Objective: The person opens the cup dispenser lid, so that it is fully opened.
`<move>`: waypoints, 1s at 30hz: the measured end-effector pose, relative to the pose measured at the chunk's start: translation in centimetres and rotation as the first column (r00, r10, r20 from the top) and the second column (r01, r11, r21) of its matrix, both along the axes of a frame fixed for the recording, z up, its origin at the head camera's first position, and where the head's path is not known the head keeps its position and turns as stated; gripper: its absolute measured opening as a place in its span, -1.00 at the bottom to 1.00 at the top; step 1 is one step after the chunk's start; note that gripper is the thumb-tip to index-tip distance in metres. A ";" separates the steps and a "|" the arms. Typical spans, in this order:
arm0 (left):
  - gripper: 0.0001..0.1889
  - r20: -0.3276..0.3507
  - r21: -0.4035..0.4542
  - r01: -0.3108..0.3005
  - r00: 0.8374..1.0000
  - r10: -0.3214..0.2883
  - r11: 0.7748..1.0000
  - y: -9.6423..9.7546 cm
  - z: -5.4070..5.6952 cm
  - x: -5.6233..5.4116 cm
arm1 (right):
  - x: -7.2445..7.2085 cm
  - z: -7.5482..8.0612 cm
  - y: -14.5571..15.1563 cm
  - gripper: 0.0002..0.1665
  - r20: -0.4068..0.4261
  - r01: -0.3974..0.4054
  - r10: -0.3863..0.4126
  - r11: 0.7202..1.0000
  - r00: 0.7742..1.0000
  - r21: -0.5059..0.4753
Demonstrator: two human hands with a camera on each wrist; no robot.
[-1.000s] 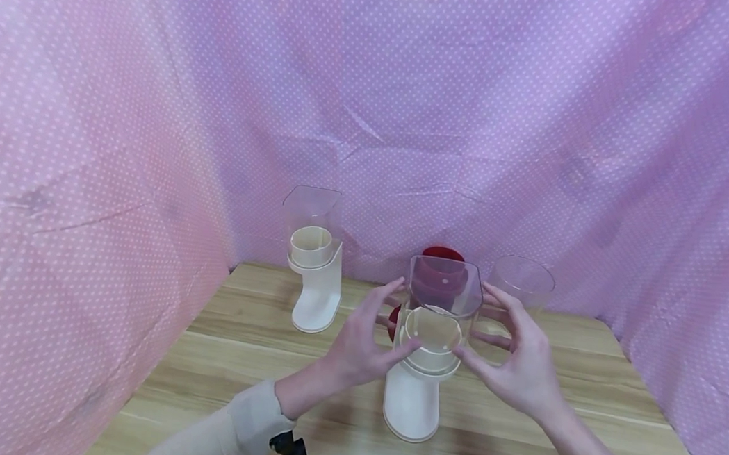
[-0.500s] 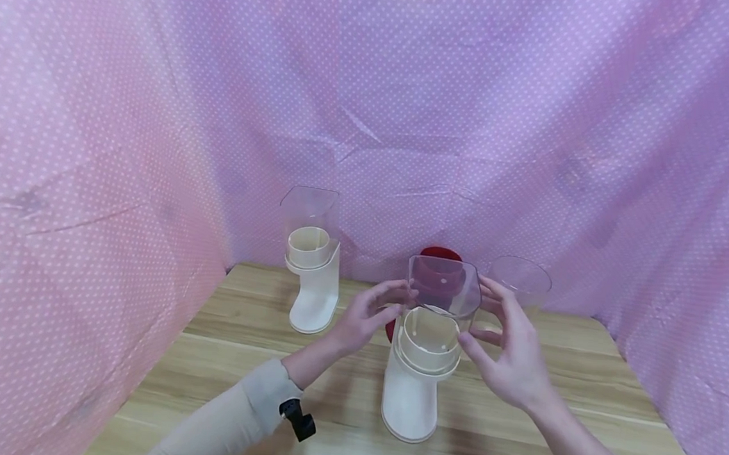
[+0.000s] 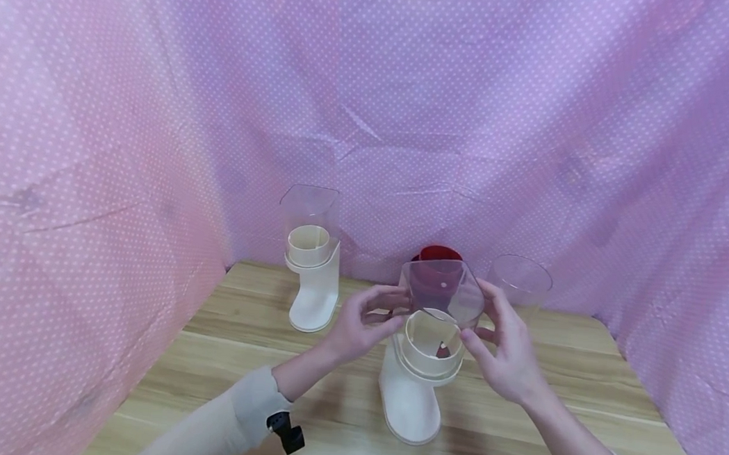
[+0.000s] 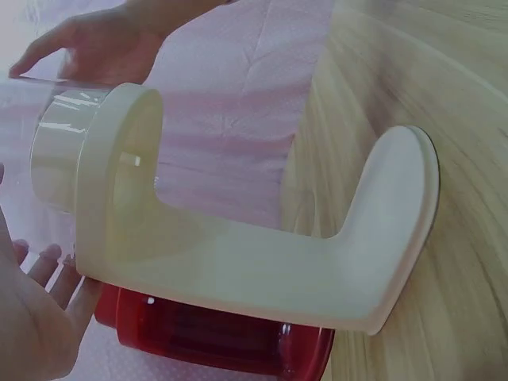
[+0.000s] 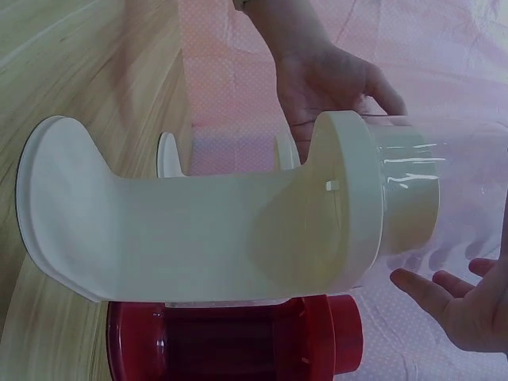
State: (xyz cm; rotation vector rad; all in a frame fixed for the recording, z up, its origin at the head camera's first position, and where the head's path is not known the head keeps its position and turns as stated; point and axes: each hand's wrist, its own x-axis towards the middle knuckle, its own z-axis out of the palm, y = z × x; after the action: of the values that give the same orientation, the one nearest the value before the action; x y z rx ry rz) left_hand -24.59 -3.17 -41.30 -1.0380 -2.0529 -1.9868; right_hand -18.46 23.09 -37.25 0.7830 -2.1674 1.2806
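Note:
A cream stand (image 3: 412, 408) with a curved foot and a ring at its top stands upright in front of me. A clear plastic container (image 3: 465, 307), open at the top, sits in the ring over a cream collar (image 3: 429, 362). My left hand (image 3: 358, 324) holds the container's left side. On the opposite side my right hand (image 3: 507, 354) grips it, thumb in front and fingers behind. In the left wrist view the stand's ring (image 4: 119, 182) is seen from the side, with the collar's lower part inside the clear wall. A small dark red patch shows through the collar's opening.
A red stand (image 3: 441, 252) of similar form is close behind the cream one. Farther left stands another cream stand (image 3: 316, 294) with its own clear container (image 3: 308, 207). A round clear container (image 3: 521, 275) is at the back right. Polka-dot cloth (image 3: 371, 116) encloses the wooden table (image 3: 237, 359).
The clear container has turned between my hands, and its stand has shifted slightly. My left hand moved its thumb back from the container's front to its left side. The right hand has kept its place.

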 end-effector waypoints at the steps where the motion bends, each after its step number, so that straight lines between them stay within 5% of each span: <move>1: -0.53 -0.010 -0.003 -0.010 1.000 0.010 1.000 0.0 0.0 0.1 | 0.0 0.0 0.1 -0.19 -0.004 -0.010 0.010 1.000 1.000 0.003; 6: -0.49 -0.031 -0.008 0.030 0.999 -0.030 1.000 0.0 0.2 -0.2 | 0.6 0.2 0.4 -0.25 -0.011 -0.014 0.014 1.000 1.000 0.000; 13: -0.47 0.036 -0.012 0.147 0.989 -0.147 0.989 0.1 0.1 -0.6 | 1.1 -0.2 0.4 -0.39 0.029 -0.080 0.080 0.997 0.996 0.001; 23: -0.46 0.094 -0.033 0.008 0.996 -0.005 0.999 0.3 0.2 1.0 | 0.1 -0.7 0.3 -0.42 0.007 -0.109 0.109 0.994 0.994 -0.016; 30: -0.43 0.064 -0.078 -0.089 0.994 0.094 0.993 0.4 0.0 1.8 | -0.4 -0.6 0.2 -0.35 -0.009 -0.107 0.107 0.994 0.994 0.023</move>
State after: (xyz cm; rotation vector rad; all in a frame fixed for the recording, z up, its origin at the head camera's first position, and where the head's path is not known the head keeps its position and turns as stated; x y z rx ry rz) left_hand -22.75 -2.75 -41.27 -0.8840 -2.1828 -1.9399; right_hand -18.88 23.34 -37.86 0.9244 -2.1609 1.3037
